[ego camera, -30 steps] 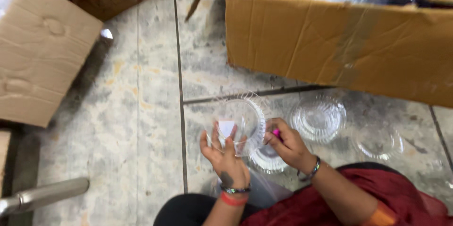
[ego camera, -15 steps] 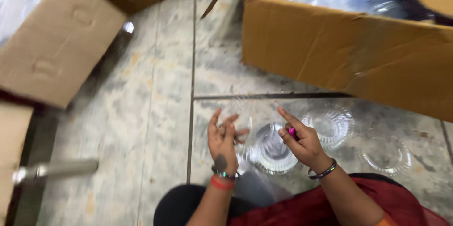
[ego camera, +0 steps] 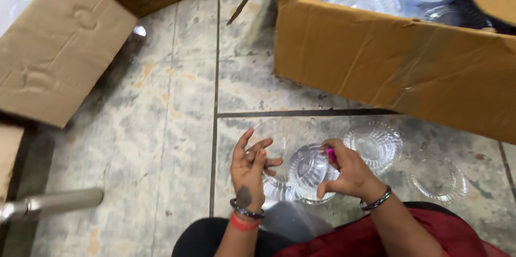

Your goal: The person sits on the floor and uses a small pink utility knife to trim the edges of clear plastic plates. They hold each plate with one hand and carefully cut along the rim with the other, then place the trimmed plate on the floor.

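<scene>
A clear ribbed glass bowl point(ego camera: 307, 171) sits between my hands, low over the tiled floor. My right hand point(ego camera: 346, 174) curls around its right side and grips it. My left hand point(ego camera: 250, 168) hovers at the bowl's left with fingers spread, holding nothing that I can see. More clear glassware lies under and beside the bowl, partly hidden by my hands. Both wrists wear bangles.
Two more clear glass bowls point(ego camera: 373, 143) point(ego camera: 436, 179) rest on the floor to the right. A big cardboard box point(ego camera: 387, 63) full of glass bowls stands behind. A flattened cardboard box point(ego camera: 51, 53) lies at left, a metal bar point(ego camera: 51, 203) at lower left.
My left hand has let go of the clear piece with the white patch and spread its fingers. My right hand has closed around the bowl. The camera view shifted slightly.
</scene>
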